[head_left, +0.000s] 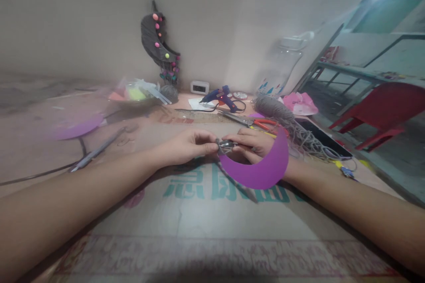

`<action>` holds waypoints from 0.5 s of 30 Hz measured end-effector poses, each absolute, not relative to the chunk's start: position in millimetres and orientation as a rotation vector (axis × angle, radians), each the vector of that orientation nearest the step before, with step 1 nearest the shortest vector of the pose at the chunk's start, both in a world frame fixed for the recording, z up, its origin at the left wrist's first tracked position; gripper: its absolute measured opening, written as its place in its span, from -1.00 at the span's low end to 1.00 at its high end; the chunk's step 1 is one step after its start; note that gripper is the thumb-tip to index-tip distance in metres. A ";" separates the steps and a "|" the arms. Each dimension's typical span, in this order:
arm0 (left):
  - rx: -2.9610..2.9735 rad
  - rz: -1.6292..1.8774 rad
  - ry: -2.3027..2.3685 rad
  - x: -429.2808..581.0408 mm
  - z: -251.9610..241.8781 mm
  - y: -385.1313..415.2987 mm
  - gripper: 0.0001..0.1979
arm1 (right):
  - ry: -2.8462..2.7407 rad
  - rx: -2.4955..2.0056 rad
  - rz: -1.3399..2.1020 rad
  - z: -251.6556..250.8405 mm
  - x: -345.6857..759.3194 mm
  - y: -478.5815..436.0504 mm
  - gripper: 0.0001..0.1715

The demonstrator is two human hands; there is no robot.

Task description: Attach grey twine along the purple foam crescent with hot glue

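Observation:
My left hand (195, 145) is closed, thumb and fingers pinching the narrow left tip of a purple crescent cutout (255, 174). Some grey yarn (220, 143) seems to be wound at that tip. Close beside it, my right hand (254, 143) is closed around a small dark grey, partly shiny item (228, 144), too small and blurred to name. The crescent hangs tilted below and in front of my right hand, its other tip pointing up beside the wrist. Both hands are above a printed board.
Scissors (237, 118) and orange-handled pliers (265, 122) lie beyond my right hand. Behind are a blue glue gun (221, 98), a small clock (199, 87) and a bottle (277, 66). A grey yarn skein (274, 108) and phone (322, 138) are right; a bowl (133, 97) is left.

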State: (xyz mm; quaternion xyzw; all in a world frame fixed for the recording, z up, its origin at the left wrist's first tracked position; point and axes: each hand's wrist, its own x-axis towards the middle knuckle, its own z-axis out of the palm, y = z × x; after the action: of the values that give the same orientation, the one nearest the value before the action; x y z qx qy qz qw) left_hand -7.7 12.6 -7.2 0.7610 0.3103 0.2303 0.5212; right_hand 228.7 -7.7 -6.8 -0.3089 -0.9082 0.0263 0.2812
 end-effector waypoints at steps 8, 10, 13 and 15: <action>1.806 0.533 0.735 -8.5 -12.7 15.4 -0.71 | -2.404 -0.811 0.072 -11.3 230.8 -5.2 -0.67; 1.796 0.539 0.733 -8.4 -13.5 15.6 -0.72 | -2.405 -0.801 0.053 -11.5 230.8 -5.2 -0.68; 1.781 0.539 0.742 -8.4 -14.1 15.6 -0.72 | -2.403 -0.801 0.039 -10.7 230.3 -5.5 -0.68; 1.780 0.534 0.748 -8.7 -14.2 15.7 -0.70 | -2.396 -0.798 0.051 -9.5 230.3 -6.0 -0.67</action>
State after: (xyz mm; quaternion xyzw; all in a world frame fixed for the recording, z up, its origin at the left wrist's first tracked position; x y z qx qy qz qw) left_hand -8.7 15.7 -14.2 0.7486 0.3144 0.2245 0.5388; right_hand 230.3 -6.0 -9.5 -0.3011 -0.9039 0.0192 0.3031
